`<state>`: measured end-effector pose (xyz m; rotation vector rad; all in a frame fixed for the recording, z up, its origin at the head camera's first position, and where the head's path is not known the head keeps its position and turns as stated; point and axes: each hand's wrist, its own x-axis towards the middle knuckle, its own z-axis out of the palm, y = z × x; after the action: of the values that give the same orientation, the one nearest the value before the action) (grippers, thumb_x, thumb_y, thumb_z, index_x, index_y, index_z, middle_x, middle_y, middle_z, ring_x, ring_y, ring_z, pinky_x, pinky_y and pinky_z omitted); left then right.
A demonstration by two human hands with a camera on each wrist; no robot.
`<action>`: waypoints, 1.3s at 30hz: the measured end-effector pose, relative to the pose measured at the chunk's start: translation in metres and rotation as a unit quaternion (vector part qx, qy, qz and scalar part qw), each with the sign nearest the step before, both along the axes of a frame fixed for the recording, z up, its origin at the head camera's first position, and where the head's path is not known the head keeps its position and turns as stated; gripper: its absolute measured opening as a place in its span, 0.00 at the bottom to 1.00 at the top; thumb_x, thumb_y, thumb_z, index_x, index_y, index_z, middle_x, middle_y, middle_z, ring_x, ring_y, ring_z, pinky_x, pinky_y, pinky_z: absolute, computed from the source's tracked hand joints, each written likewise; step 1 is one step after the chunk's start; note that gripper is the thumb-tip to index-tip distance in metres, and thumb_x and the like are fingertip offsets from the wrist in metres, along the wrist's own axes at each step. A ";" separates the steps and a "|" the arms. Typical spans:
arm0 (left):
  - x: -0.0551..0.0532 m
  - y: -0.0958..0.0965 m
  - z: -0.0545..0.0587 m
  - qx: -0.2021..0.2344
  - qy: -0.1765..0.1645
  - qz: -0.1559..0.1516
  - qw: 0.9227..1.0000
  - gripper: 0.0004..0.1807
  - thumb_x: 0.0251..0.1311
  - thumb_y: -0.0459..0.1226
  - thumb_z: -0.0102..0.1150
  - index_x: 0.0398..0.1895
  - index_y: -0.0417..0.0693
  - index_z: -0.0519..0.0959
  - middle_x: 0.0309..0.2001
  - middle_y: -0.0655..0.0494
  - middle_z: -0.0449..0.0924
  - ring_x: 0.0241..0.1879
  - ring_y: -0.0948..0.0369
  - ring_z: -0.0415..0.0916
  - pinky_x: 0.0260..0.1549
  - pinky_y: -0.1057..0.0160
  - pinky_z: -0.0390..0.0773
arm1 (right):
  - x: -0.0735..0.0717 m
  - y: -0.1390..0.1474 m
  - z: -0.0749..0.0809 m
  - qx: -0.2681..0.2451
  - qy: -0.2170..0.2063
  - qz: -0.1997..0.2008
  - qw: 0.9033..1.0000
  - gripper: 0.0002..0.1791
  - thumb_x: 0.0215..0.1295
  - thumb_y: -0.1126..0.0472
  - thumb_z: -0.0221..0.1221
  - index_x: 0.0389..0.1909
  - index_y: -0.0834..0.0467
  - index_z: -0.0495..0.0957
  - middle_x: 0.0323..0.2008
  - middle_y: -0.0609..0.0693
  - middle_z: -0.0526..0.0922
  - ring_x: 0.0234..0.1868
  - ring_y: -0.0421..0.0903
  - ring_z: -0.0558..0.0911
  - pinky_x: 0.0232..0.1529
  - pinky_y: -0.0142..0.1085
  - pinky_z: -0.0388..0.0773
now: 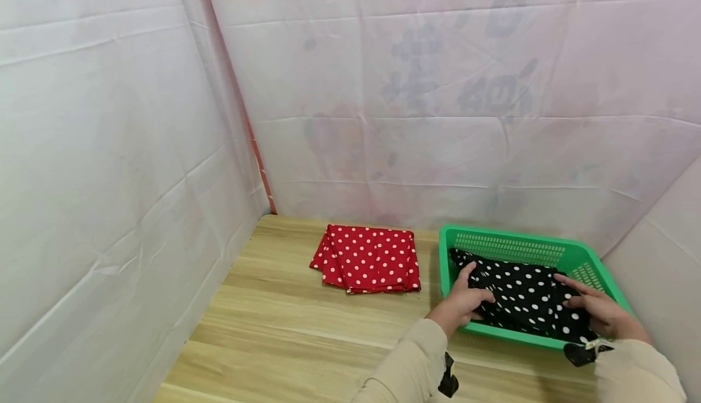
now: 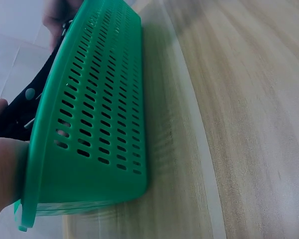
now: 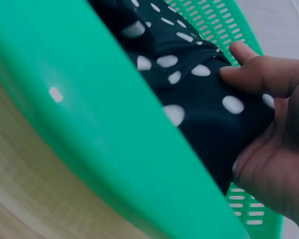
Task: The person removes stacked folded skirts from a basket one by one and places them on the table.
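A folded black cloth with white polka dots [image 1: 526,293] lies inside a green plastic basket [image 1: 509,233]. My left hand [image 1: 461,301] grips the cloth's left end, thumb on top, beside the near left rim. At the right end my right hand [image 1: 601,313] holds the same cloth. In the right wrist view the right hand [image 3: 279,169] has its thumb over the cloth's edge [image 3: 209,94], with the other fingers partly hidden. The left wrist view shows the left hand [image 2: 5,169] at the rim of the basket [image 2: 94,114], with black fabric [image 2: 35,99] between thumb and finger.
A folded red cloth with white dots [image 1: 375,260] lies on the wooden table [image 1: 285,330], left of the basket. Pale fabric sheets [image 1: 438,86] hang behind and on both sides. The basket stands close to the right-hand sheet.
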<state>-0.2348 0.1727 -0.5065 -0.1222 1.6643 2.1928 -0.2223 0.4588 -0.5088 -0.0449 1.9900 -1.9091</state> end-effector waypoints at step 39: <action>0.016 -0.058 0.037 0.055 0.103 -0.041 0.992 0.32 0.49 0.21 0.56 0.56 0.57 0.72 0.48 0.53 0.68 0.33 0.56 0.75 0.29 0.51 0.79 | 0.042 -0.024 0.060 -0.080 0.105 -0.112 0.985 0.27 0.67 0.73 0.47 0.57 0.40 0.76 0.42 0.34 0.80 0.31 0.42 0.82 0.25 0.39 0.79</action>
<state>-0.2191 0.1143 -0.4692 0.2067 1.6173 2.2924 -0.1806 0.4343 -0.4488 -0.0698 2.0426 -2.2894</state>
